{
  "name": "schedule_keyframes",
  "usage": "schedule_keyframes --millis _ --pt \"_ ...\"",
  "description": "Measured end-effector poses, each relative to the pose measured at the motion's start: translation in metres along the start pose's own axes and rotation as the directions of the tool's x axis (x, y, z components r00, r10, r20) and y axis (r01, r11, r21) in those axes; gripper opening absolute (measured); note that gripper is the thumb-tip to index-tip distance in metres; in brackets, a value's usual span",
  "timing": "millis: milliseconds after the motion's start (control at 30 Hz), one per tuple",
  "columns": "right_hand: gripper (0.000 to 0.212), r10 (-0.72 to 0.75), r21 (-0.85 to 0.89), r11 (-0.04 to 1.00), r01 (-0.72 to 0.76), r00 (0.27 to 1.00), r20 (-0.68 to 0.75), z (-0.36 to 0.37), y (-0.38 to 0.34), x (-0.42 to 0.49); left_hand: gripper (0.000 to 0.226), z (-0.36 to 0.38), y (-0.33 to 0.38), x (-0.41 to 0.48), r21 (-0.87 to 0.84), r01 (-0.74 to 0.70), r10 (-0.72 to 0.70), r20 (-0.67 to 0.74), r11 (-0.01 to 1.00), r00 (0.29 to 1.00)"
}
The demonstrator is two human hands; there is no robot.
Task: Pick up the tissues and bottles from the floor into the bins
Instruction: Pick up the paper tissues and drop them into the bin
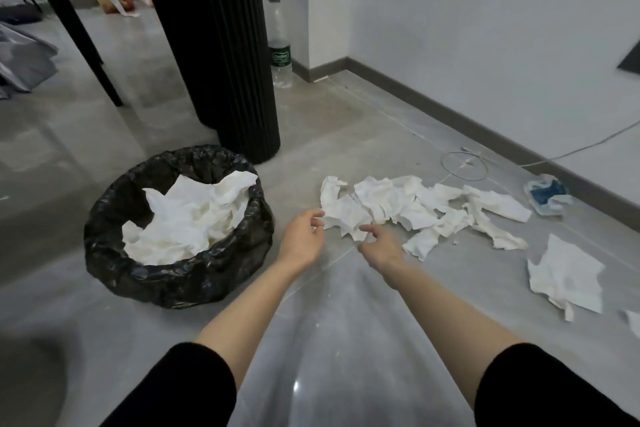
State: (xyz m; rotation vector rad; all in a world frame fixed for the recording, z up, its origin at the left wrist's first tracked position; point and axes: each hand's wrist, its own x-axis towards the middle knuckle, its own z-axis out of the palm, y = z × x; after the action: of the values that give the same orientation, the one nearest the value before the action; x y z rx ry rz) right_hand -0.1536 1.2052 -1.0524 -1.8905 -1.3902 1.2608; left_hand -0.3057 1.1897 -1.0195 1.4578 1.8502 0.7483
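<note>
A heap of crumpled white tissues (408,204) lies on the grey floor at centre right. My left hand (300,236) has its fingers curled at the left edge of the nearest tissue (346,215), pinching it. My right hand (381,246) pinches the same tissue's lower edge. A bin with a black liner (114,253) stands to the left, holding several white tissues (187,215). A clear plastic bottle (281,55) with a green label stands upright by the wall behind the black pillar. One larger tissue (568,277) lies apart at the right.
A fluted black pillar (221,45) rises just behind the bin. A black table leg (79,31) stands at the far left. A blue-and-white wrapper (547,194) and a grey cable (464,166) lie near the skirting board on the right.
</note>
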Motion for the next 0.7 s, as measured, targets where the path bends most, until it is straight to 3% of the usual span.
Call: schedule_keyframes --millis 367,467,700 --pt "0.064 0.164 -0.052 0.986 -0.159 0.98 0.117 0.016 0.004 0.07 0.032 0.038 -0.032 0.041 -0.032 0.104 -0.103 0.045 0.994 0.994" --pt "0.06 0.206 -0.014 0.978 -0.206 0.971 0.122 0.021 0.01 0.087 0.032 0.04 -0.033 0.051 -0.061 0.115 -0.114 0.02 0.992 0.993" --pt "0.034 0.153 0.241 0.963 -0.123 0.982 -0.108 0.018 0.012 0.086 0.036 0.038 -0.033 0.059 -0.115 0.101 -0.103 -0.009 0.988 0.995"
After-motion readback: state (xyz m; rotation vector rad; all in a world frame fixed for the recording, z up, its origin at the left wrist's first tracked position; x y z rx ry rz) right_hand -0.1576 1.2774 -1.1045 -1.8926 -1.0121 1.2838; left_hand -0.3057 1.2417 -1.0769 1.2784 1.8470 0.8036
